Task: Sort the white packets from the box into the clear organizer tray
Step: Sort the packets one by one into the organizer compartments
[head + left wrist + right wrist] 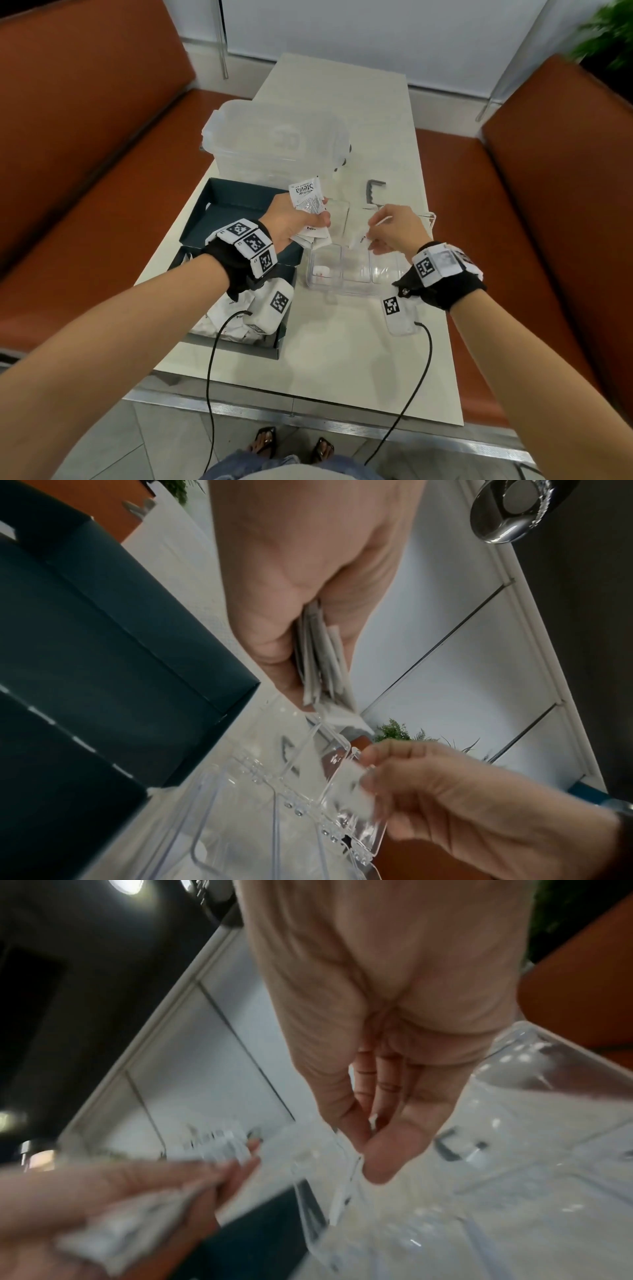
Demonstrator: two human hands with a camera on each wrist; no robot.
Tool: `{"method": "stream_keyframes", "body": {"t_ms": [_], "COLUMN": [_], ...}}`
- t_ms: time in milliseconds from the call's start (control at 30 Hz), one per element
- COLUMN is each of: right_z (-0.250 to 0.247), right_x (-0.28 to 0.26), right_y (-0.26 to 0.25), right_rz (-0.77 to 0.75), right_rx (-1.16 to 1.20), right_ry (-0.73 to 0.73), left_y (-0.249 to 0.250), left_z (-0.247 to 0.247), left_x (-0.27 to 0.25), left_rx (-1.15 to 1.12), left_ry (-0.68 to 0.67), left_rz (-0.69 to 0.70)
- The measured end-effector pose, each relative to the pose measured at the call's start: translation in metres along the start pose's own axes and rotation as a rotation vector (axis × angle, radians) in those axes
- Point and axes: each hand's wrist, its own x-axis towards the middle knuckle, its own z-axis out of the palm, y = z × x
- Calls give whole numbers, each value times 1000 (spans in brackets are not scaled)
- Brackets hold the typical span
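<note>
My left hand grips a fanned bundle of white packets above the gap between the dark box and the clear organizer tray. The left wrist view shows the bundle edge-on inside that hand. My right hand pinches a single white packet over the tray's middle compartments. The same packet shows blurred above the tray. One packet lies in the tray's near left compartment. More packets fill the box.
The box's open lid lies flat behind it. A large clear lidded container stands at the back of the white table. A grey bracket lies beyond the tray. Orange benches flank the table.
</note>
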Motion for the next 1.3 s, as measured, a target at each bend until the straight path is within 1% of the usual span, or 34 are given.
{"method": "stream_keyframes", "body": {"t_ms": [67,167,267,333,433,500,800,967,1100,1200,1267,1300], "right_z": [11,32,47,53,59,62,61,71,72,61,49,42], "right_x": [2,3,2,3,6,8,20,21,20,15,9,6], "right_y": [13,24,24,24,27,30,38,41,40,35,26,20], "right_rz": [7,-34,-81,-86,-18,-2,-48,-39,-6,24,18,-11], "right_rx": [-173,-412,-685,-788,-781,-772,-877,-995,-952,-896,-764,-650], "right_ry": [-34,-77,-59,-37,-86,-121,-124,-199,-198,-225,-199,-160], "left_y": [0,-1,-2,-2,-3,-4,-6,-9,-8,-7,-6,-5], "left_z": [-1,-1,-2,-3,-4,-4,-8,-6,-3,-1,0,1], "left_x": [0,-1,-2,-2,-3,-3,-3,-3,-4,-5,-7,-7], "left_rx": [0,-1,0,-4,-7,-13,-27,1,-9,7,7,-1], "left_ry": [3,-3,-6,-11,-16,-18,-19,-34,-25,-28,-28,-22], "left_rz": [-6,-4,0,-1,2,7,8,-8,-14,-20,-24,-29]}}
